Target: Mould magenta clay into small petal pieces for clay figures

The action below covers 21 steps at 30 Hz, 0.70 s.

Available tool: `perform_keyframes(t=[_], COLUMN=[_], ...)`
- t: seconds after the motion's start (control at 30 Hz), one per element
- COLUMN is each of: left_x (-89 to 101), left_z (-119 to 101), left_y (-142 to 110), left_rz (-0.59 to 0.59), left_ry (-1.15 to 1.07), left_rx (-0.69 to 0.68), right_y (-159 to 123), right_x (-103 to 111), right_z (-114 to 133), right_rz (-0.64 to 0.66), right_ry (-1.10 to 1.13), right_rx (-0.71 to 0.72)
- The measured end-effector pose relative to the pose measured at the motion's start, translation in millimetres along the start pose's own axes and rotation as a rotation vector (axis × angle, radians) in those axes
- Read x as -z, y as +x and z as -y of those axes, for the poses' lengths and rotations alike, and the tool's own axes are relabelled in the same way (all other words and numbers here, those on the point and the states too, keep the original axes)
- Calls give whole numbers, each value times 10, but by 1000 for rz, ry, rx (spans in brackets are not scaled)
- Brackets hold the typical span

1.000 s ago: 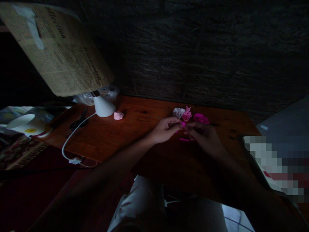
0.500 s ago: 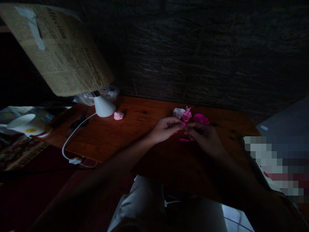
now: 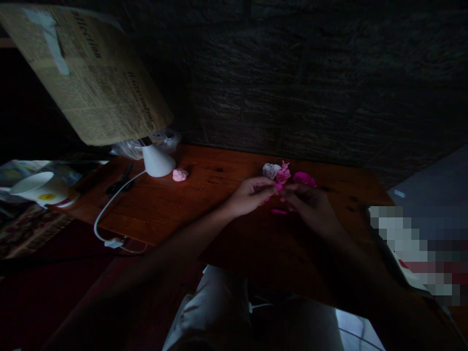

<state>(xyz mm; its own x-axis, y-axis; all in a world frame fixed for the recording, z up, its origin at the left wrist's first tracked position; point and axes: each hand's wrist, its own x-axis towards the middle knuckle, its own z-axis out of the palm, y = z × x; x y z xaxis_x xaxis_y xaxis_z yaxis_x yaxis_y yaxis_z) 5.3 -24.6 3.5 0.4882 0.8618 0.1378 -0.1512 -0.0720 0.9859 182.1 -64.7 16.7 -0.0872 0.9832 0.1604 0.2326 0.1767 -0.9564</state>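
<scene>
Above the wooden table, my left hand (image 3: 250, 196) pinches a small piece of magenta clay (image 3: 278, 187) between thumb and fingers. My right hand (image 3: 310, 204) meets it from the other side, its thumb and fingertips closed on the same piece. A thin magenta strip (image 3: 279, 211) lies on the table just below the fingers. Behind the hands sit a pale, whitish lump (image 3: 271, 170), a pink ruffled, flower-like shape (image 3: 283, 173) and a larger magenta lump (image 3: 304, 179). The light is dim, so fine finger detail is hard to make out.
On the left of the table (image 3: 215, 195) stand a lamp with a newsprint shade (image 3: 95, 83), a light pink lump (image 3: 180, 174), dark scissors (image 3: 119, 184) and a white cup (image 3: 40, 189). A white cable (image 3: 106, 209) hangs over the edge. A dark wall (image 3: 292, 87) rises behind.
My fingers have shifted very slightly around the magenta clay. The picture is a little darker; everything else stays where it was.
</scene>
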Motion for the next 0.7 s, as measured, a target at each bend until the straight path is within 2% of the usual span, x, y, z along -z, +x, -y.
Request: perform_keyframes(t=[0.2,0.4,0.7], left_x=[4,26,47], left_z=[14,24,55], left_y=[11,17,35], left_rz=[-38,-12,2], left_ry=[5,67,144], left_rx=[-10,-88,-159], right_y=[5,8,19], right_x=[0,-11,-11], right_z=[9,12,-5], right_rz=[-6,-42,-28], right_ry=[18,55,63], right_rx=[-15,-34,-68])
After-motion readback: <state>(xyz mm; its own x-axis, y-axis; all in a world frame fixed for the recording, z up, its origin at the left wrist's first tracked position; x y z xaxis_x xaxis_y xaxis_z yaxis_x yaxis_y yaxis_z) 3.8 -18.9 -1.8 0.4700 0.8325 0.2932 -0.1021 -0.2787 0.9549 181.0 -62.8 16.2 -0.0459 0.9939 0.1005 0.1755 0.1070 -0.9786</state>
